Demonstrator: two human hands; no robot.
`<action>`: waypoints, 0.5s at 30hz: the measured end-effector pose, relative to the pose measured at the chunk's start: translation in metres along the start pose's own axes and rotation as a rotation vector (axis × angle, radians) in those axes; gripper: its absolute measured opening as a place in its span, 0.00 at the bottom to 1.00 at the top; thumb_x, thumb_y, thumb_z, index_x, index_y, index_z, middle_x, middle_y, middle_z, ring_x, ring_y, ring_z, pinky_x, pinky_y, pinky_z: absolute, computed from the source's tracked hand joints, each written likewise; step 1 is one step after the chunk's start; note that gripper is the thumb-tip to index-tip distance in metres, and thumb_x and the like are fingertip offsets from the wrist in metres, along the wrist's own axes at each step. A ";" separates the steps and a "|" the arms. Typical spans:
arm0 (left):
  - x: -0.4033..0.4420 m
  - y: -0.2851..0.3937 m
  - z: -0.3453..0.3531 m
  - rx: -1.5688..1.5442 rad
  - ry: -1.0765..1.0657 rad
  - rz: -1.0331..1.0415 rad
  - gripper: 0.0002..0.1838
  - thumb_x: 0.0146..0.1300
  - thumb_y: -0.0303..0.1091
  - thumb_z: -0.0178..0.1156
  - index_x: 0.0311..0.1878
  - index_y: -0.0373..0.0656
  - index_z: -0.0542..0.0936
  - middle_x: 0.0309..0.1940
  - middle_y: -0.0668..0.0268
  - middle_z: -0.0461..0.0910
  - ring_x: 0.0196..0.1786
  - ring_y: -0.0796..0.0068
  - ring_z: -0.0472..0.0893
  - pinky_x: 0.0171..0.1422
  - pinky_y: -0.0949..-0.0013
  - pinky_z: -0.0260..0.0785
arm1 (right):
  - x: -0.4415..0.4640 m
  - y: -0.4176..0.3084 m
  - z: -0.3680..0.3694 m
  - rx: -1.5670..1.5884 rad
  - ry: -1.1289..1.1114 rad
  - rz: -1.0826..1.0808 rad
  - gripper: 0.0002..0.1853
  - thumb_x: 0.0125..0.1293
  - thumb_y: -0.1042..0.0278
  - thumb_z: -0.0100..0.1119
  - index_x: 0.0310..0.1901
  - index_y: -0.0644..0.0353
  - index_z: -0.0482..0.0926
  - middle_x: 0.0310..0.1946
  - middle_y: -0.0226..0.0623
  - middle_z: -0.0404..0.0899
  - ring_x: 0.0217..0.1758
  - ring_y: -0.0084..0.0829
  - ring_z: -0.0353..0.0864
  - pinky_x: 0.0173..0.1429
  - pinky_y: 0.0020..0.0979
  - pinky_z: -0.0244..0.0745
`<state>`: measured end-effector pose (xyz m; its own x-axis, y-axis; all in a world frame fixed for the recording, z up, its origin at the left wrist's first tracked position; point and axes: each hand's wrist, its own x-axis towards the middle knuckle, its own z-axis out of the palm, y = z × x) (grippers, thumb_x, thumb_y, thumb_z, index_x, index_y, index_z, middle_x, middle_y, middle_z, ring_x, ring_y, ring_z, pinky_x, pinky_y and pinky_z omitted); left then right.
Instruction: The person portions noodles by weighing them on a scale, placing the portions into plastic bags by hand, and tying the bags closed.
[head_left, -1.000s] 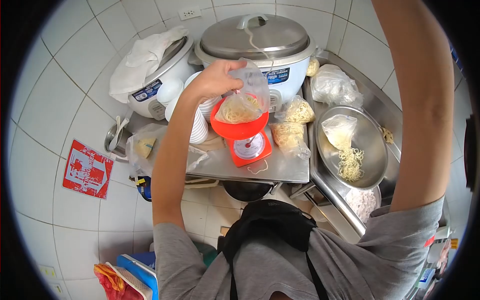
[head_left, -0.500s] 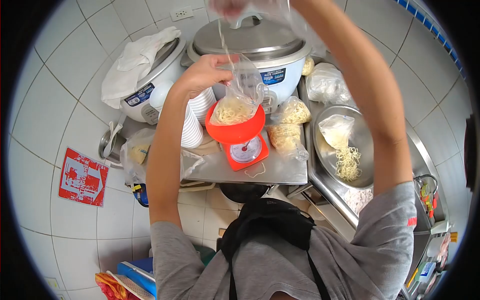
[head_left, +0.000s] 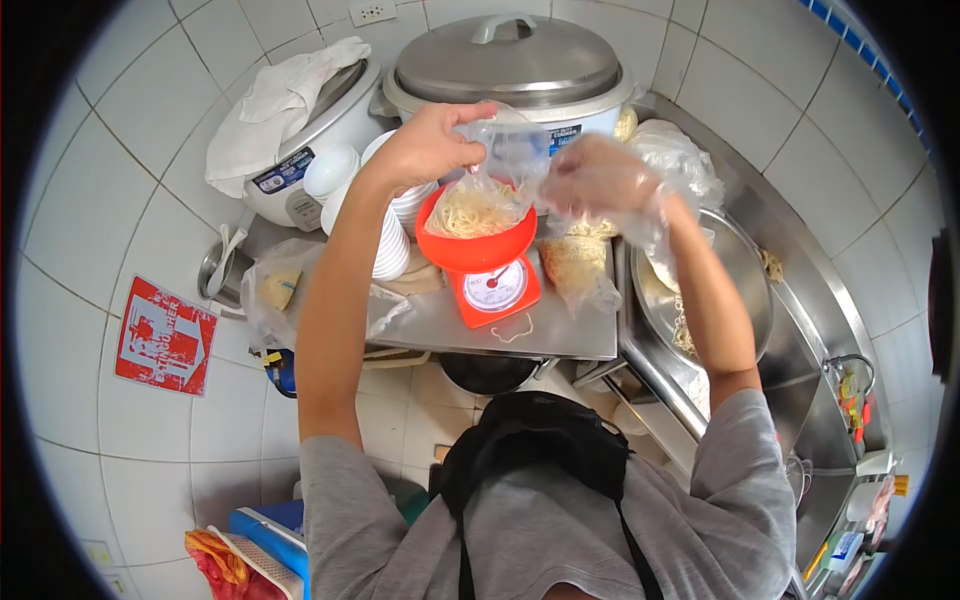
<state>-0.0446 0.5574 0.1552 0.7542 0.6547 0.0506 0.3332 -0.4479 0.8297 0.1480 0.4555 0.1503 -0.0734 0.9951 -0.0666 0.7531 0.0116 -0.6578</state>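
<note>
My left hand (head_left: 432,150) pinches the rim of a clear plastic bag (head_left: 515,135), holding its mouth up. Pale yellow noodles (head_left: 478,212) fill the bottom of that bag, which rests in the red bowl (head_left: 480,248) of a small red kitchen scale (head_left: 495,290). Just right of the bag is my right hand (head_left: 605,180), in a loose clear plastic glove. Its fingers are bent but blurred, so whether they hold anything is unclear. A loose noodle strand (head_left: 514,330) lies on the steel table in front of the scale.
Two large rice cookers (head_left: 510,60) stand behind, the left one draped with a white cloth (head_left: 285,110). White cups (head_left: 375,235) are stacked left of the scale. Right of it are bagged noodles (head_left: 575,268) and a steel basin (head_left: 740,290) holding more noodles.
My right hand has come down from above the bag, where a noodle strand hung from it, to the bag's right side. My left hand still grips the bag's rim.
</note>
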 end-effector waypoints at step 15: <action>-0.031 0.007 0.022 0.115 0.004 -0.020 0.30 0.53 0.24 0.54 0.63 0.45 0.67 0.36 0.64 0.78 0.28 0.87 0.70 0.39 0.79 0.64 | -0.075 0.054 0.134 -0.368 -0.207 -0.147 0.14 0.51 0.62 0.62 0.40 0.56 0.79 0.36 0.39 0.79 0.39 0.41 0.78 0.45 0.38 0.73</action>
<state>-0.0538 0.5208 0.1471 0.7445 0.6666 0.0374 0.4111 -0.5019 0.7610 0.1066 0.3680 0.0194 -0.2985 0.9400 -0.1652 0.9045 0.2233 -0.3635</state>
